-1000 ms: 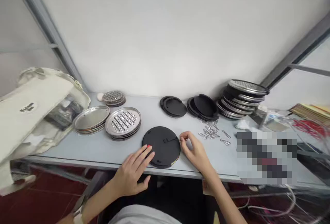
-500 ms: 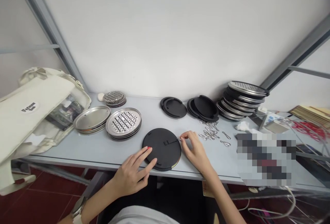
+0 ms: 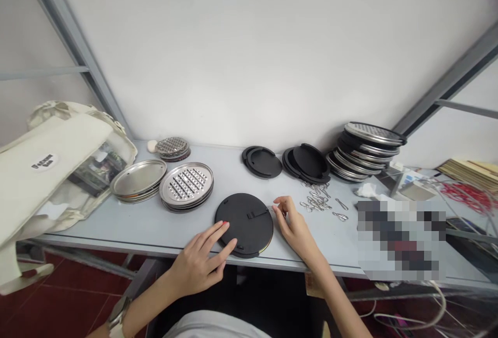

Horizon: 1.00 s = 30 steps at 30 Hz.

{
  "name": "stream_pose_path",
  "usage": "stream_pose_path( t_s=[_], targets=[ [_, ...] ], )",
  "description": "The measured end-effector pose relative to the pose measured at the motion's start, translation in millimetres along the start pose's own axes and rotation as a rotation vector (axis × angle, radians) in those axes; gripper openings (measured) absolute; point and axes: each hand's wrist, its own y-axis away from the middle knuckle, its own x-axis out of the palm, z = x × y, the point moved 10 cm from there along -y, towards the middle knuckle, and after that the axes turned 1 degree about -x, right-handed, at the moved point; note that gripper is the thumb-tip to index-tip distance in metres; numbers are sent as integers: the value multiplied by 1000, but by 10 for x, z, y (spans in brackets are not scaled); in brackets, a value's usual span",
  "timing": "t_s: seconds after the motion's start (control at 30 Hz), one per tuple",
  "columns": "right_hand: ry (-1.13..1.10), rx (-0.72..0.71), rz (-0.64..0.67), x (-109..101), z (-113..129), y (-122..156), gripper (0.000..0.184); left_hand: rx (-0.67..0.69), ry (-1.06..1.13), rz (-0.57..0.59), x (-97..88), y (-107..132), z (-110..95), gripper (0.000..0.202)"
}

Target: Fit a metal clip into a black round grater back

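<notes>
Matte black round disc [image 3: 244, 225] up front, shiny silver grater plates [image 3: 186, 184] with neat rows of holes, cream canvas tote [image 3: 54, 156], and dark red floor tiles [image 3: 73, 296] below.

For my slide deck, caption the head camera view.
Left hand rests on a black round disc, right hand beside it, near loose wire clips and stacked steel graters.

Blurred patch: a pixelated block [image 3: 400, 239] hides whatever lies on the surface [image 3: 97, 218] to your right.
Right hand [image 3: 293, 226]: you cannot tell whether its fingertips pinch anything small.
Canvas tote bag [image 3: 58, 172]: the left edge cuts it off, contents partly hidden.
Stack of paper [image 3: 470, 172]: the right edge cuts it off.
Black disc [image 3: 249, 224]: your left hand [image 3: 198, 260] covers part of it.
</notes>
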Motion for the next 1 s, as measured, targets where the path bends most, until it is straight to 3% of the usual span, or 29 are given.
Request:
stream_pose_path(
  t_s=[0.53,1.0],
  targets=[
    [34,-41,121,102,102,-8,21,-3,-14,14,30,6,10,58],
    [103,-60,79,175,108,-56,19,-24,-13,10,26,15,11,56]
  ],
)
